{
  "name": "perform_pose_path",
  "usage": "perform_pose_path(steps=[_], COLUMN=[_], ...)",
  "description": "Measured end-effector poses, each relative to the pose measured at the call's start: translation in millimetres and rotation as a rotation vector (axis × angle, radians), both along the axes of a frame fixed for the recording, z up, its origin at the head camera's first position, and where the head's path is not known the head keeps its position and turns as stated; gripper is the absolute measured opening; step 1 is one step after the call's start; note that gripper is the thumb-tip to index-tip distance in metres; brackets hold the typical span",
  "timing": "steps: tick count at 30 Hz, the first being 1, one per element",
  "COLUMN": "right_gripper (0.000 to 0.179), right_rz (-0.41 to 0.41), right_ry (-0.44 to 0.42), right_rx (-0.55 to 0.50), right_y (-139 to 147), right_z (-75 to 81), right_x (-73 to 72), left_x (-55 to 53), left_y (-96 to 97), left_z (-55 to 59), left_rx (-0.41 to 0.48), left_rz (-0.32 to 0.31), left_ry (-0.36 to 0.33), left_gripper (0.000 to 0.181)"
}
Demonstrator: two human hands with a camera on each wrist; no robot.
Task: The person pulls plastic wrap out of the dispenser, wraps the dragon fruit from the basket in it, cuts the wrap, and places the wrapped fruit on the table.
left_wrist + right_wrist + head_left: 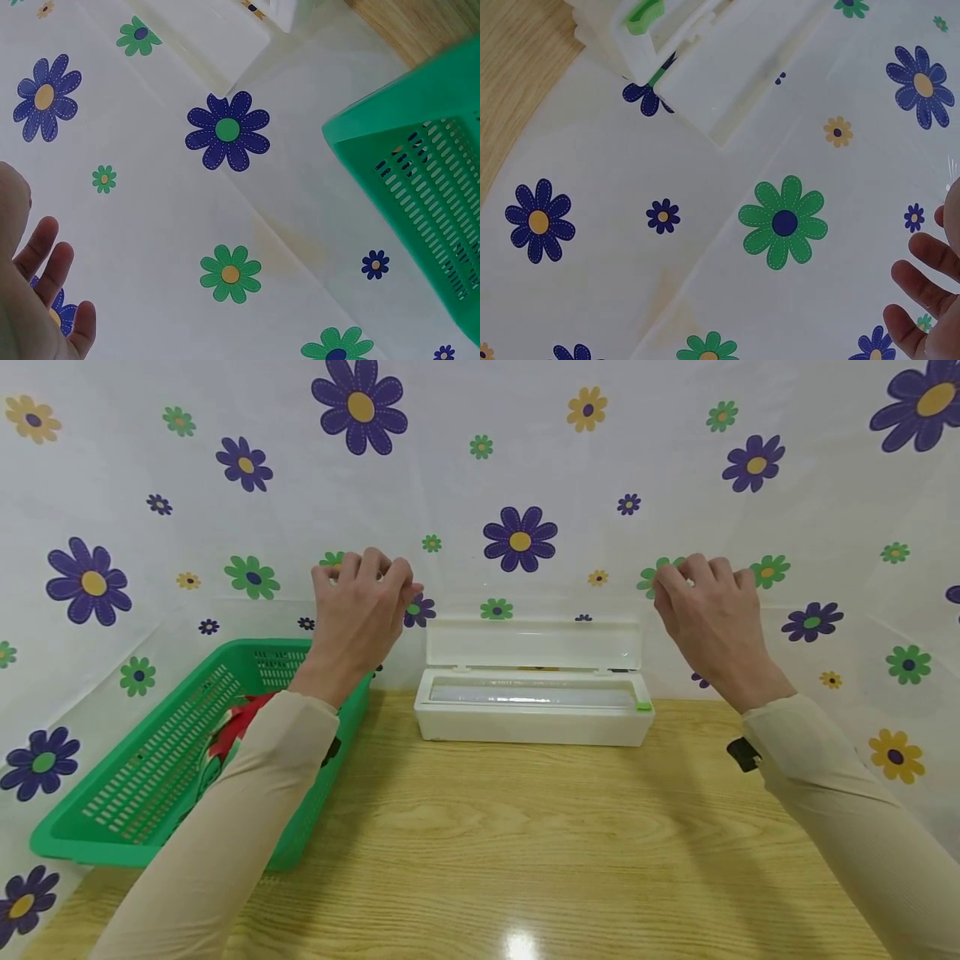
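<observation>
Raised above the table, my left hand point(360, 610) and right hand point(712, 614) are spread wide apart, one on each side of a white plastic wrap dispenser point(532, 728). Thumb and index finger of each hand pinch an edge of clear plastic wrap point(951, 169), which shows only as faint glints and creases. The remaining fingers are loosely bent, as both wrist views show. Behind and below the hands, the dispenser's lid point(532, 643) stands up, with a shiny roll point(525, 695) inside. A green slider point(643, 706) sits at its right end.
At the left, a green perforated basket point(161, 743) holds a red and green item point(238, 727), partly hidden by my left sleeve. The dispenser rests at the back of the wood-grain table point(480, 835). A white flowered sheet point(480, 485) hangs behind.
</observation>
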State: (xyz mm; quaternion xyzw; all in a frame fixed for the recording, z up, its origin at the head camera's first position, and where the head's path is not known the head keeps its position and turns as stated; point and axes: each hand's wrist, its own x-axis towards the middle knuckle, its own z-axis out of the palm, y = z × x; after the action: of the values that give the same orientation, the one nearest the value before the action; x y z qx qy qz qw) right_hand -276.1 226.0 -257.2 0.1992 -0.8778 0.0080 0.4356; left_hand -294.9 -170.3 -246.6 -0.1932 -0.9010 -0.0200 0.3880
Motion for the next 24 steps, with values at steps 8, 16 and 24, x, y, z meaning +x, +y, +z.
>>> perform_pose_path(steps=[8, 16, 24], right_gripper=[0.011, 0.014, 0.016], right_rz=[-0.014, -0.015, -0.019], right_ry=[0.0, -0.008, -0.013], right_rx=[-0.001, -0.009, -0.017], right_y=[0.2, -0.6, -0.3], right_z=[1.4, 4.3, 5.5], right_x=[-0.2, 0.6, 1.4], left_x=[-0.2, 0.1, 1.5], left_y=[0.3, -0.3, 0.3], left_z=[1.6, 3.9, 6.7], left_rx=[-0.005, -0.001, 0.007], left_rz=[0.002, -0.002, 0.001], left_ry=[0.005, 0.004, -0.008], left_gripper=[0.026, 0.026, 0.028])
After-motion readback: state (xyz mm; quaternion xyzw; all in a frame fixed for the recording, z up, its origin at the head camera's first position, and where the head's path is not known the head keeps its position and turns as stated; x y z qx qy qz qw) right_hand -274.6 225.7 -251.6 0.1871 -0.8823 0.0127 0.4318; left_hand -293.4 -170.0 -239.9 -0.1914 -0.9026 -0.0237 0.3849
